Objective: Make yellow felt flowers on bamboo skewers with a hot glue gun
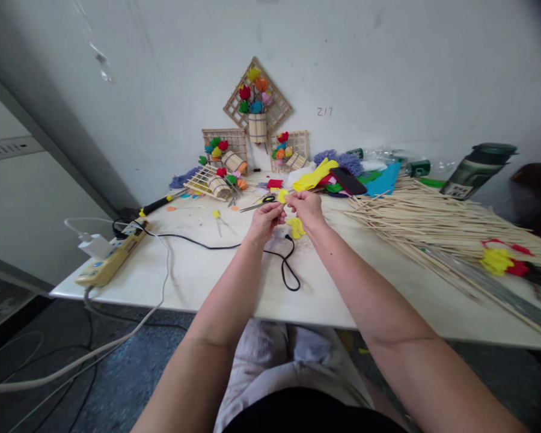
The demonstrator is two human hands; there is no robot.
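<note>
My left hand (265, 224) and my right hand (307, 209) meet above the middle of the table, fingers pinched. Between their fingertips is a small yellow felt flower (282, 196); its lower part is hidden by the fingers. Just below my right hand lie yellow felt petals (296, 228). Beyond my left hand, scissors (258, 204) with dark handles rest on the tabletop. To the left lies a small yellow bud on thin stems (216, 214).
Lattice panels with felt flowers (258, 99) stand against the wall. Wooden sticks (433, 210) spread over the right side, near a dark bottle (480, 171) and a phone (348, 180). A power strip (112, 255) sits at left; a black cable (198, 243) crosses the table (198, 282). A glue gun (157, 204) lies behind.
</note>
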